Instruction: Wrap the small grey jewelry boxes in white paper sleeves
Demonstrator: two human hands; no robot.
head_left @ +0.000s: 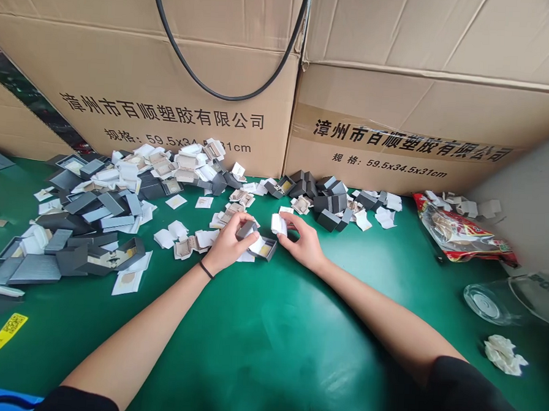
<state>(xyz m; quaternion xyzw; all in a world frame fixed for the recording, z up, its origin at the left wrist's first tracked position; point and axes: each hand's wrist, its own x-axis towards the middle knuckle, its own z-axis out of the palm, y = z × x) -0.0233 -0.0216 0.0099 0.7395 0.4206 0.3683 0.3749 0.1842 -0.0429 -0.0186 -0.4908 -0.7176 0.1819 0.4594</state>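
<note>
Near the middle of the green table [290, 347], my left hand [230, 240] is closed around a small dark grey box [266, 248]. The box is open, with a yellowish patch inside its tray, and my fingers cover part of the lid. Just to the right, my right hand [303, 239] pinches a small white folded paper insert [279, 224] between thumb and fingers. The insert is held apart from the box. Several loose white and beige inserts [187, 244] lie left of my left hand.
A heap of grey boxes and white papers [104, 203] covers the left side. More grey boxes [332, 202] sit behind my right hand. Large cartons [180, 78] stand along the back. On the right are a red food packet [461, 230], a clear glass [511, 297] and crumpled tissue [505, 354].
</note>
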